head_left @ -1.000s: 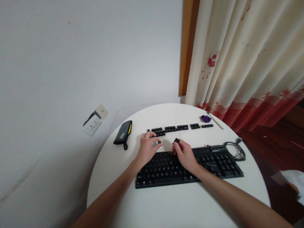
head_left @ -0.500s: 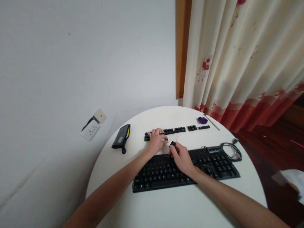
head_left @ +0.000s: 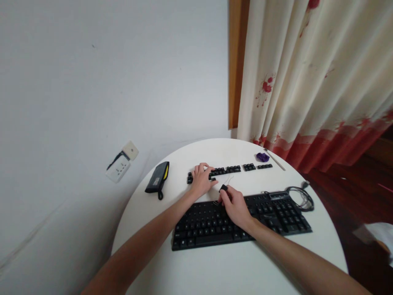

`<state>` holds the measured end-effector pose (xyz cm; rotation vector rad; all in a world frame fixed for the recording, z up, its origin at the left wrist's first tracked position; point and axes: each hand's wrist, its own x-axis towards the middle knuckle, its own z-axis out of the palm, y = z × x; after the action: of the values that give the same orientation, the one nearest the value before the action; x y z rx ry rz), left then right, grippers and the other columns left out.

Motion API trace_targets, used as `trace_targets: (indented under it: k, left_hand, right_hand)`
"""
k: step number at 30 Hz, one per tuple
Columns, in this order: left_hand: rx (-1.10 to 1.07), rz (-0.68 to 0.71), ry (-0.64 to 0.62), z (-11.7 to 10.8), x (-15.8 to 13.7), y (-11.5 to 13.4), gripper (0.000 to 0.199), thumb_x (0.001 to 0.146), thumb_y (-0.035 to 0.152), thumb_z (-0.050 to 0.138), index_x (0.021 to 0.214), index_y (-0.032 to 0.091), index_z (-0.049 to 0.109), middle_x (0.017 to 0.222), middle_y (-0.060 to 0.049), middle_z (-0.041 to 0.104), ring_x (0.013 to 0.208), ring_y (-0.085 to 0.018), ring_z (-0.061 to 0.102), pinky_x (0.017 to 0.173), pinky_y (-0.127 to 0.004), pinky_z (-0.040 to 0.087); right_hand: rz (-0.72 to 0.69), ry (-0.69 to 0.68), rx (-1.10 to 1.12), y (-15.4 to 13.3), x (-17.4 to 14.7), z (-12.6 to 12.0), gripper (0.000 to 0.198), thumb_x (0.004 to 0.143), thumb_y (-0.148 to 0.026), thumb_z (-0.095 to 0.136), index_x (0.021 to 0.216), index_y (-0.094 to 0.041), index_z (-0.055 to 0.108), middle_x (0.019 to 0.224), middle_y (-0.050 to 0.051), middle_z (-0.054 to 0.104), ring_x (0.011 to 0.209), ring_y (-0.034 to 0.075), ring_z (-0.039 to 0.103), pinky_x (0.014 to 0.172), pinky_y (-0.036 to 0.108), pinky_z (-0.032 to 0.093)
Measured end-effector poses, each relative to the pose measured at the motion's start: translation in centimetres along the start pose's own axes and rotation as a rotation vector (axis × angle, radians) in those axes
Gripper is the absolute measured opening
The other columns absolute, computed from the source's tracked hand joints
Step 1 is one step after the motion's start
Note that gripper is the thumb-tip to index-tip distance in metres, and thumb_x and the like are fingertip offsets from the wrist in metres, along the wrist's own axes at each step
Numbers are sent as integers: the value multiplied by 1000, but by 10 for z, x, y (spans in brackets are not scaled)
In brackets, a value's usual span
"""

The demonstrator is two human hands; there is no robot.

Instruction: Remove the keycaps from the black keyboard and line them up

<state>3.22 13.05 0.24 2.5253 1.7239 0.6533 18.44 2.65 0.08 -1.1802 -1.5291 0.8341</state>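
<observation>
Black plastic loose keycaps (head_left: 233,168) lay in rows, seemingly for order; left hand (head_left: 201,181) sat over one end, fingers parted. Right hand (head_left: 236,207) pinched a small black-handled wire tool (head_left: 224,188), likely for control, above the long black keyboard (head_left: 221,228).

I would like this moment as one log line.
left hand: at loose keycaps | right hand: holds black-handled wire tool over keyboard | keyboard: partly uncapped

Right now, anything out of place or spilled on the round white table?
Yes: the long black plastic keyboard looks bare of caps in its upper-left rows, while small black keycaps lie lined up behind it. No visible spill.
</observation>
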Motion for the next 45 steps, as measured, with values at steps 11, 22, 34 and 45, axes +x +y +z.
trace_targets:
  k: [11, 22, 34, 45]
  left_hand:
    - [26, 0, 26, 3, 3, -8, 52, 73, 41, 78, 120, 30, 59, 127, -6, 45, 116, -29, 40, 97, -43, 33]
    - [33, -7, 40, 6, 5, -12, 52, 74, 44, 77, 120, 30, 59, 126, -6, 46, 116, -29, 41, 96, -44, 34]
    - [-257, 54, -46, -31, -33, -6, 17, 89, 17, 56, 101, 22, 67, 102, -5, 64, 101, -22, 57, 93, -38, 43]
    - [-498, 109, -222, -46, -82, 17, 21, 93, 18, 47, 87, 21, 67, 89, -1, 68, 88, -17, 61, 82, -30, 47]
  right_hand:
    - [8, -16, 4, -1, -1, -1, 32, 98, -33, 45, 73, -19, 57, 63, 0, 59, 59, 16, 57, 60, 26, 41]
    - [8, -20, 19, 1, -1, 0, 31, 98, -33, 45, 74, -19, 58, 64, 0, 60, 60, 16, 57, 61, 26, 41]
    - [-4, 81, 103, -12, 10, -17, 29, 97, -36, 48, 75, -19, 57, 68, 1, 60, 62, 15, 56, 59, 26, 44]
    - [-134, -225, -122, -24, 6, -34, 23, 95, -30, 51, 76, -19, 58, 68, 0, 61, 65, 16, 56, 62, 26, 42]
